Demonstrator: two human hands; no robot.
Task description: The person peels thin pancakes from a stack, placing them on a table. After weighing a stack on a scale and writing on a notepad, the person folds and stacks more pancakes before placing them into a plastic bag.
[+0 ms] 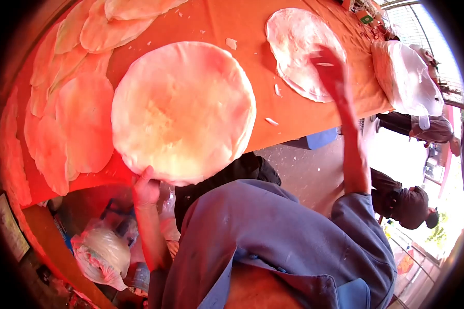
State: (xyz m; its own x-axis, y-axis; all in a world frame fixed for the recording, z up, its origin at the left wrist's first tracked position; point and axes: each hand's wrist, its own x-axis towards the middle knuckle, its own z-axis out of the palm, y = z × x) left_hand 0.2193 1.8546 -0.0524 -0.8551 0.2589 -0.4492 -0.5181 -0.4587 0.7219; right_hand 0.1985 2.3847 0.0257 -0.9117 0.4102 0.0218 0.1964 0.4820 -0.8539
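**Operator A:** Hands: report state and position.

**Operator B:** My left hand (147, 189) is closed on the near edge of the large flatbread (183, 110), thumb over the rim. My right hand (327, 67) is stretched out well apart from the large flatbread, over a second flatbread (294, 44). It is motion-blurred, so I cannot tell whether it is open or closed.

**Operator A:** Position of the large flatbread?

**Operator B:** It lies flat on the orange cloth (294, 116). Its near edge overhangs the cloth's border, and that is where my left hand holds it.

**Operator A:** Adjacent items?

**Operator B:** On the left-hand side of the large flatbread, overlapping flatbreads (72, 118) cover the cloth, the nearest just beside it. Beyond the second flatbread, farther still from the large flatbread, sits a stack of flatbreads (407, 77). Loose crumbs (271, 121) lie between the large flatbread and the second one.

**Operator A:** Containers and contents?

**Operator B:** One container: a clear plastic bag (103, 252), below the large flatbread and beside my left forearm. It holds a pale, bulky mass, which I cannot identify.
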